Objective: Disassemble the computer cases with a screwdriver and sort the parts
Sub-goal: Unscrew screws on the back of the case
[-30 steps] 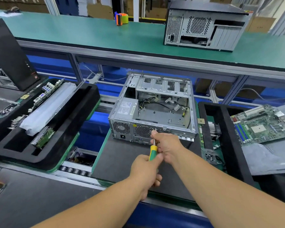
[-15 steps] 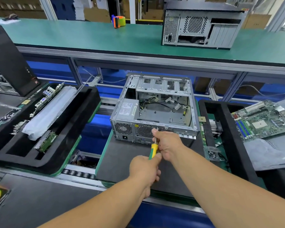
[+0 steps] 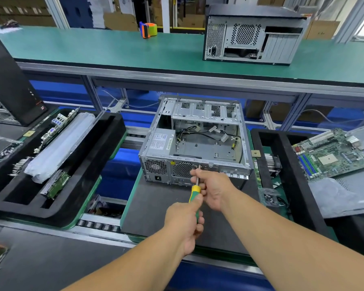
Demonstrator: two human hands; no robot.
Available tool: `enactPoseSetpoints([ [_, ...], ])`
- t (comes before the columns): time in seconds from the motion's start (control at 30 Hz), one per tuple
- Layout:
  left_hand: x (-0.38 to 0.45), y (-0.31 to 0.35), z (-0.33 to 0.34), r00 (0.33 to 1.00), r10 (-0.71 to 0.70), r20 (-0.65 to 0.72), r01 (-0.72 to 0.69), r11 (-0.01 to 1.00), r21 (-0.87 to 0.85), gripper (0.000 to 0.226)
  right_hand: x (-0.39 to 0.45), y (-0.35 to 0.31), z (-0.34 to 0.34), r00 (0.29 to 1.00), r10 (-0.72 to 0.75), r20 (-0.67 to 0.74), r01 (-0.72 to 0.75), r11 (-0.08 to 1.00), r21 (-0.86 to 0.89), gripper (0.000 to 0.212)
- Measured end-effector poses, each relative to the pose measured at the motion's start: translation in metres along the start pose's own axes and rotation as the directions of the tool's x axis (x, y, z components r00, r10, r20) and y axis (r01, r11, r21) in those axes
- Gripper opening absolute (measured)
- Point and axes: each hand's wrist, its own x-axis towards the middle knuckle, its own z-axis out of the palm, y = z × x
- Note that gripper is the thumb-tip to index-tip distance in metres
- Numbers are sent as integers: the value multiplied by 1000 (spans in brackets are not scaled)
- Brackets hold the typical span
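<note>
An open grey computer case (image 3: 200,131) lies on a dark mat (image 3: 156,211), its rear panel facing me, with a power supply (image 3: 161,141) and loose cables inside. My left hand (image 3: 185,221) grips the yellow-green handle of a screwdriver (image 3: 194,192). My right hand (image 3: 213,189) pinches the metal shaft near its tip, which points at the case's rear panel beside the fan grille. A second closed case (image 3: 252,36) stands on the green upper shelf.
A black foam tray (image 3: 93,164) at the left holds circuit boards and a wrapped part. Another black tray (image 3: 286,169) at the right has a heatsink; a motherboard (image 3: 332,154) lies on grey sheeting. A black tower stands far left, a tape roll (image 3: 148,29) on the shelf.
Both hands and the screwdriver keep their grip at the rear panel. The camera has tilted slightly, shifting the scene downward in view.
</note>
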Motion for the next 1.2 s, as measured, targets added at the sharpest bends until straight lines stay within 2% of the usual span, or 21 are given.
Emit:
enactPoseSetpoints([
  [0.07,1,0,0,1000,-8,8,8,1000,-14,36,1,1,1,1000,-25,-13,25,1000,-6,20],
  [0.17,-5,4,-4,948,-160,276,223,951,-213,43,2,1,0,1000,-15,0,15,1000,17,18],
  [0.23,-6,6,-7,903,-198,382,297,929,-220,46,2,0,-3,1000,5,25,-5,1000,23,20],
  [0.3,-5,7,-6,914,-207,350,259,960,-109,49,2,0,-7,1000,8,18,-8,1000,-15,22],
  [0.33,-5,7,-5,945,-176,276,187,982,-17,50,3,0,-7,1000,-9,5,9,999,-46,21],
  [0.4,-1,0,-2,996,-22,88,6,984,179,47,3,2,-5,998,-54,-23,52,996,-72,20],
  [0.47,4,-7,-2,991,128,-33,-111,944,311,40,4,4,0,996,-73,-51,69,995,-68,19],
  [0.5,5,-7,-4,986,151,-68,-124,944,307,38,4,5,2,995,-76,-57,73,996,-59,18],
  [0.57,6,-2,-9,999,42,-34,-37,990,134,41,4,7,5,994,-90,-57,89,996,-26,17],
  [0.63,0,5,-12,970,-173,173,193,976,-105,50,3,6,4,995,-93,-45,92,996,-8,19],
  [0.67,-3,6,-13,939,-225,261,272,949,-161,54,2,5,3,996,-85,-33,84,996,-9,20],
  [0.73,-5,7,-15,917,-231,325,294,942,-160,57,0,3,1,997,-71,-18,71,997,-23,21],
  [0.8,-6,8,-12,949,-188,252,211,975,-67,54,1,2,2,997,-70,-37,68,997,-36,22],
  [0.87,-6,7,-9,991,-62,118,55,996,65,45,1,1,5,995,-80,-64,78,996,-33,20],
  [0.93,-4,6,-7,999,34,35,-39,987,156,35,1,2,9,992,-95,-81,92,995,-32,20],
  [0.97,-4,6,-7,999,40,-5,-39,988,149,32,2,2,9,992,-97,-86,94,995,-37,20],
  [1.03,-5,9,-8,999,-47,-15,48,998,39,37,2,3,9,993,-85,-80,81,995,-56,24],
  [1.13,-11,14,-9,962,-224,159,238,969,-73,57,0,1,4,1000,-2,-2,2,1000,-7,33],
  [1.2,-9,12,-9,949,-238,205,262,960,-101,62,0,0,1,999,32,43,-34,999,30,35],
])
